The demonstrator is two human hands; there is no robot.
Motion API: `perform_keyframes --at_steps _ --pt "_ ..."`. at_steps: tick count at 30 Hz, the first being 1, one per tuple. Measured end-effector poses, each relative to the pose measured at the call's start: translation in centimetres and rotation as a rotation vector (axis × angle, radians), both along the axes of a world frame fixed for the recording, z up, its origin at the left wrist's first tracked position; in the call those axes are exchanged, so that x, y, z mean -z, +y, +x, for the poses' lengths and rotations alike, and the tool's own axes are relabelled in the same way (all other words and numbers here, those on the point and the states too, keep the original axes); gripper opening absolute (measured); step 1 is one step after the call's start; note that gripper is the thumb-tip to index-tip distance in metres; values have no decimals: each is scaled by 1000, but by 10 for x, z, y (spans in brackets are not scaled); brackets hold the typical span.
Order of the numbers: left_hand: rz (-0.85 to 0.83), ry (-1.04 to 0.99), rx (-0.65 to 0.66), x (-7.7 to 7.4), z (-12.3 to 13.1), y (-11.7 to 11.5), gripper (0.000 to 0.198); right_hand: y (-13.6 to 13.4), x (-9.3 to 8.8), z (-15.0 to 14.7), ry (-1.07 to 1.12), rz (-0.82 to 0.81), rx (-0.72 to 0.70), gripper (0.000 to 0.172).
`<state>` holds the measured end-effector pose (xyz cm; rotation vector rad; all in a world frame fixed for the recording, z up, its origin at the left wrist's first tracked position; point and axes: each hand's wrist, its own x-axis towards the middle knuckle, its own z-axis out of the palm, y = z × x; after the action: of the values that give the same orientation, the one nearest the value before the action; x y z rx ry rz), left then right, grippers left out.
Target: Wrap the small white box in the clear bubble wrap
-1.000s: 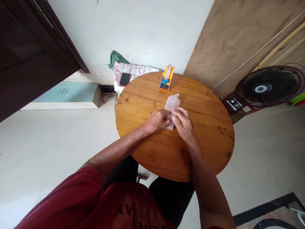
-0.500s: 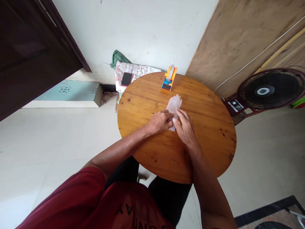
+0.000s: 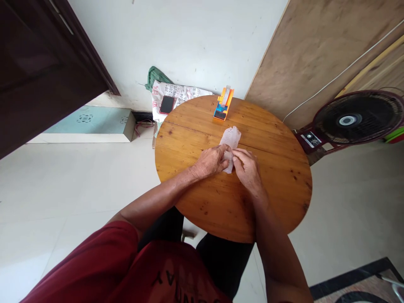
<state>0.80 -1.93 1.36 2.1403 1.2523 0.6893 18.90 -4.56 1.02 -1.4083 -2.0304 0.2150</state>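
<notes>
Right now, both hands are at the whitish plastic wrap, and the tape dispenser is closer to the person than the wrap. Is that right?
Not quite: the tape dispenser is beyond the plastic wrap, near the far edge of the wooden table, as the head view shows. The left hand and right hand are indeed at the wrap.

A home interior by all appearances, round wooden table (image 3: 280, 172) at center, dark door (image 3: 41, 63) to its left, maroon electric fan (image 3: 366, 120) to its right, white wall (image 3: 189, 38) behind it, pale tiled floor (image 3: 94, 181) around it.
</notes>
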Motion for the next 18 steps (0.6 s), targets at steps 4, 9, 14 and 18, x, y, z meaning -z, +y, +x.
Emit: perform_keyframes --at_steps 4,9,14,18 --pt "58 8 22 -1 -1 -2 42 2 5 -4 -68 -55 1 37" --pt "79 32 29 3 -1 0 35 -1 -3 2 -15 4 24 30" --pt "89 57 25 3 -2 -1 35 -7 -18 10 43 -9 -26 16" --pt "90 49 27 2 -3 -1 31 -13 -25 6 -34 -71 -146 12"
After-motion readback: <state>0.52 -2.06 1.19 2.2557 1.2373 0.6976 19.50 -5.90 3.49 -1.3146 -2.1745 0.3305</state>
